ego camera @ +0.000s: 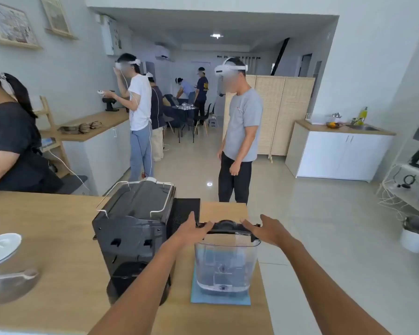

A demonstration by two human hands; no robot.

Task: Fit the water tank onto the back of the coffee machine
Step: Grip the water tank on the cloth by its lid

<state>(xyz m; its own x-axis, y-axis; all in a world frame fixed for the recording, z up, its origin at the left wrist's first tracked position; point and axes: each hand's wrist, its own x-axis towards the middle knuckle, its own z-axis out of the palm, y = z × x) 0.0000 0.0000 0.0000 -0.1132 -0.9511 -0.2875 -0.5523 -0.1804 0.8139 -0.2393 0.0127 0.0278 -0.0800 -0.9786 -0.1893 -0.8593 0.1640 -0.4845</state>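
Now we count one clear water tank (224, 267), one black coffee machine (133, 235) and our two hands. Our left hand (191, 232) is near the middle of the frame, with fingers curled loosely on the left end of the tank's black lid (228, 228). Our right hand (267, 229) touches the right end, fingers spread; we cannot tell if either one grips tight. The tank stands upright on one blue cloth (219, 298), just right of the machine and apart from its back. Both sit on a wooden table (49, 250). The table's right edge runs close beside the tank. Past it is bare tiled floor (324, 226), where one person in a grey shirt (240, 131) stands.
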